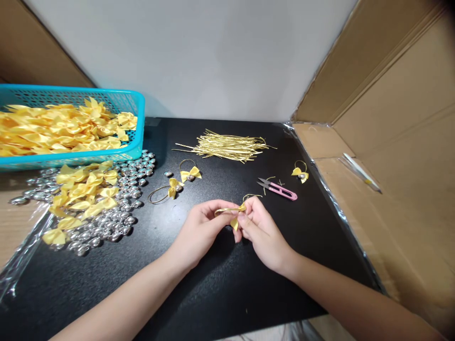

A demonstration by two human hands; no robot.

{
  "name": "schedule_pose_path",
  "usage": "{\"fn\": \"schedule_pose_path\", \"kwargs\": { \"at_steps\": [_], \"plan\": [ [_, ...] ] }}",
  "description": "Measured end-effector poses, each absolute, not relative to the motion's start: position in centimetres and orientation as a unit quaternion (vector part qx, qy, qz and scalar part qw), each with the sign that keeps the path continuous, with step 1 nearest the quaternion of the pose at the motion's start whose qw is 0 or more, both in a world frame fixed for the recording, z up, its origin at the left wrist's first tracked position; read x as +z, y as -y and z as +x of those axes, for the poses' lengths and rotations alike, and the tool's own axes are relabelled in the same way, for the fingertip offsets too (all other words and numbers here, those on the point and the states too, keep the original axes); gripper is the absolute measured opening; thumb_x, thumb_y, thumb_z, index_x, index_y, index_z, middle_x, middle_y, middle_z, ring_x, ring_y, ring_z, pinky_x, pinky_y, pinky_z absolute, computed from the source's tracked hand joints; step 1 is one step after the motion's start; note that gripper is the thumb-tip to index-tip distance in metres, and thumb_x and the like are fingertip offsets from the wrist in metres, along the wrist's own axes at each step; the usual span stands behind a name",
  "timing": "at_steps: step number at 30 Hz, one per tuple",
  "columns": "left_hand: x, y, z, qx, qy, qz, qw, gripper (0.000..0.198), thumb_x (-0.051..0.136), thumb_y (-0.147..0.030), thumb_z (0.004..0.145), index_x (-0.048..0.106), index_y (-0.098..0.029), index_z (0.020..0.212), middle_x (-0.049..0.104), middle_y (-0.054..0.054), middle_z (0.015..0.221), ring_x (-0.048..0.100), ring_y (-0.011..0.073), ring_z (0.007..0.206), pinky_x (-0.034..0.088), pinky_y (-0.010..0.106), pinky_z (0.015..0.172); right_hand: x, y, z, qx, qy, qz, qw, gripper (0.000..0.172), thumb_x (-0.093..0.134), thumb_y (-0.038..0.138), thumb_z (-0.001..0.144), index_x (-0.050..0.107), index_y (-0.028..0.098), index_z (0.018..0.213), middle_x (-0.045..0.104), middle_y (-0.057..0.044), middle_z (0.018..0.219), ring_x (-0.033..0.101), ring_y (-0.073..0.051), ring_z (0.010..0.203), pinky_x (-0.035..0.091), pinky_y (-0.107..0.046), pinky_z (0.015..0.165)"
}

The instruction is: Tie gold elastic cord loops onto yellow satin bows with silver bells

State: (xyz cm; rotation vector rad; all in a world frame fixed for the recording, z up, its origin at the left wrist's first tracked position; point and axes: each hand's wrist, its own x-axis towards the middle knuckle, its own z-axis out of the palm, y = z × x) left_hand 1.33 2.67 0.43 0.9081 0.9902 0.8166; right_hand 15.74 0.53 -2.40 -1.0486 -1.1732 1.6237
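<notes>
Near the middle of the black table, my left hand (202,226) pinches a thin gold cord loop (225,210). My right hand (265,232) grips the yellow ribbon bow (234,223) attached to that loop, its fingertips meeting those of the left. A loose cord end sticks out beyond the right fingers. Whether a bell or bead sits behind the bow is hidden by my fingers. Just past the right hand lie pink thread snips (282,190) with small cord scraps beside them. Beyond the left hand rest two looped bows, one yellow bow (191,174) with a silver bead on it.
A turquoise basket (141,128) full of yellow bows stands at the back left. In front of it, loose bows (85,189) lie on silver beads (106,227). Gold cords (231,146) are piled at the back. Another looped bow (300,174) and a white pen-like tool (362,174) are at right.
</notes>
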Motion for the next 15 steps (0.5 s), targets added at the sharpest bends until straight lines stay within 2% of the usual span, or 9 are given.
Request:
{"fn": "schedule_pose_path", "kwargs": {
  "at_steps": [4,10,13,15],
  "plan": [
    [0.3,-2.9,0.9,0.387,-0.483,0.444,0.648,0.014,0.071,-0.029,0.075,0.070,-0.016,0.078,0.072,0.000,0.062,0.064,0.0143,0.058,0.050,0.025,0.064,-1.8,-0.9,16.2,0.662,0.474,-0.423,0.398,0.029,0.056,0.041,0.092,0.034,0.023,0.087,0.055,0.007,0.061,0.049,-0.010,0.057,0.032,-0.024,0.056],
    [0.6,-4.7,-1.2,0.477,-0.572,0.483,0.460,0.019,0.074,-0.034,0.071,0.073,-0.016,0.078,0.072,0.002,0.073,0.063,0.0154,0.067,0.048,0.026,0.065,-0.6,-1.4,17.9,0.688,0.465,-0.439,0.342,0.030,0.069,0.035,0.081,0.045,0.021,0.090,0.052,0.007,0.062,0.047,-0.009,0.056,0.033,-0.023,0.056],
    [0.7,-5.3,-2.0,0.496,-0.586,0.482,0.422,0.019,0.074,-0.033,0.072,0.073,-0.016,0.080,0.074,0.003,0.079,0.064,0.0157,0.070,0.049,0.026,0.068,-0.4,-1.5,18.5,0.738,0.417,-0.406,0.342,0.032,0.073,0.036,0.078,0.050,0.019,0.093,0.052,0.006,0.063,0.045,-0.009,0.055,0.034,-0.023,0.055],
    [0.6,-5.5,-2.3,0.499,-0.587,0.482,0.418,0.019,0.074,-0.033,0.072,0.072,-0.016,0.080,0.074,0.004,0.081,0.065,0.0158,0.072,0.049,0.027,0.070,-0.3,-1.5,18.8,0.772,0.382,-0.353,0.366,0.035,0.076,0.036,0.076,0.052,0.019,0.095,0.054,0.004,0.064,0.048,-0.010,0.059,0.040,-0.025,0.060]
  ]
}}
